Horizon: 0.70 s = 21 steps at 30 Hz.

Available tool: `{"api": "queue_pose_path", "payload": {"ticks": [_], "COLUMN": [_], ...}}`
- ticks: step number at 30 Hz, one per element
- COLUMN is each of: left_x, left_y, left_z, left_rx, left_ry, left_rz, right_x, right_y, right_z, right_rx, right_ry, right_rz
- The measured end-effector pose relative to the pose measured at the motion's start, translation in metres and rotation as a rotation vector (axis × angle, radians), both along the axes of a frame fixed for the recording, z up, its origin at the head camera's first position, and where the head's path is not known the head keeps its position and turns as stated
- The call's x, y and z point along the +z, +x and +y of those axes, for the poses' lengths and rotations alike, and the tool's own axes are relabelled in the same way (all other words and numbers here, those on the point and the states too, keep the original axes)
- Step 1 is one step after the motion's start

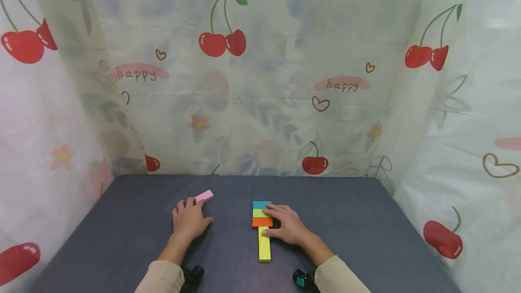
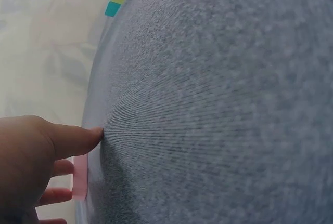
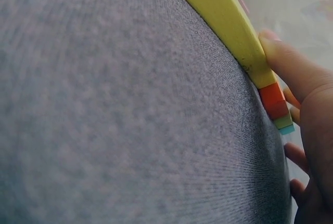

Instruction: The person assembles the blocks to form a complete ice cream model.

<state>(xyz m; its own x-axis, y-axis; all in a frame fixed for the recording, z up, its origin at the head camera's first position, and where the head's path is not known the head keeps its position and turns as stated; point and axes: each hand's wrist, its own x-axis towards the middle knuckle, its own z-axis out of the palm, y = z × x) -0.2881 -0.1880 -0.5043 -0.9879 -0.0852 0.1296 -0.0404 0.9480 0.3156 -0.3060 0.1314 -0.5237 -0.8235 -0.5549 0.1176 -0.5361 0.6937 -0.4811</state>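
Note:
A pink block (image 1: pixel 204 196) lies at an angle on the left of the dark table, and the fingertips of my left hand (image 1: pixel 189 218) are at its near end. In the left wrist view, that pink block (image 2: pixel 80 177) shows behind the spread fingers, with the thumb pointing away from them. Blue (image 1: pixel 262 204), light green (image 1: pixel 260 213) and orange (image 1: pixel 262 223) blocks lie crosswise in a row, side against side. Below them a yellow block (image 1: pixel 264 250) points toward me, its end at the orange one. My right hand (image 1: pixel 290 226) rests its thumb on the yellow block and its fingers over the row's right side.
The dark cloth-covered table (image 1: pixel 228 266) reaches back to a white curtain (image 1: pixel 264 116) printed with cherries and hearts. Curtains also hang at both sides. A black wrist device (image 1: pixel 305 279) sits by the right sleeve, another (image 1: pixel 193 278) by the left.

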Motion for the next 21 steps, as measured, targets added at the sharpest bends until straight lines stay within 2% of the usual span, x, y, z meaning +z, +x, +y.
{"api": "queue_pose_path", "payload": {"ticks": [9, 14, 21], "left_x": [0.002, 0.002, 0.002], "left_y": [-0.005, -0.005, -0.005], "left_z": [-0.002, 0.002, 0.014], "left_rx": [0.001, -0.036, -0.103], "left_ry": [-0.001, -0.020, 0.018], "left_rz": [-0.013, -0.017, -0.018], "right_x": [0.003, 0.003, 0.003], "right_y": [0.002, 0.002, 0.002], "right_z": [-0.001, -0.001, -0.002], "right_rx": [0.003, 0.002, -0.007], "right_ry": [-0.019, -0.016, -0.008], "right_rz": [-0.004, -0.006, -0.011]}}
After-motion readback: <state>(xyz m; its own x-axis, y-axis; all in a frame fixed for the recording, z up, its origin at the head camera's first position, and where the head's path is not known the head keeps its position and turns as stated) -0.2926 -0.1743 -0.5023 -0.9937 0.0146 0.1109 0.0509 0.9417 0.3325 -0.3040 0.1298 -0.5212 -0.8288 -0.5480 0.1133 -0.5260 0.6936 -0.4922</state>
